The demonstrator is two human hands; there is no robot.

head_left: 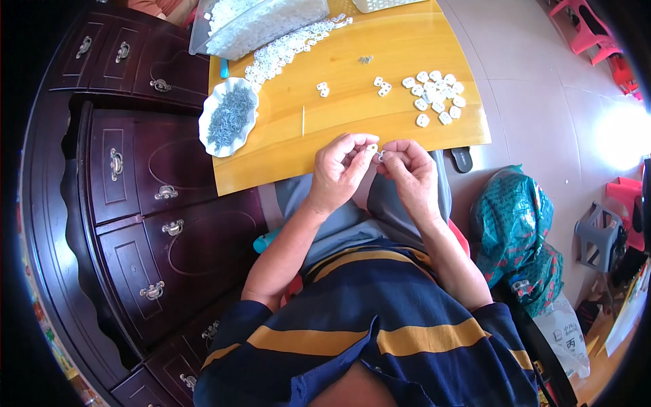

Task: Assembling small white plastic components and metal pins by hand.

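Note:
At the near edge of the table, my left hand (336, 169) pinches a small white plastic piece (372, 148) between thumb and forefinger. My right hand (412, 178) is closed at the fingertips on another tiny white piece (381, 156), right beside the first. Whether the two pieces touch is too small to tell. Beyond my hands lie two little groups of white pieces, a left group (323, 89) and a right group (382, 87). Several rounded white pieces (437, 95) are spread to the right. A few small metal pins (365, 60) lie farther back.
On the yellow table (271, 159), a scalloped white bowl (204, 122) holds many grey metal pins (230, 115). A thin white stick (303, 121) lies nearby. Loose white pieces (288, 51) spill before a clear bin (264, 30). Dark drawers (119, 163) stand left; a green bag (512, 217) sits right.

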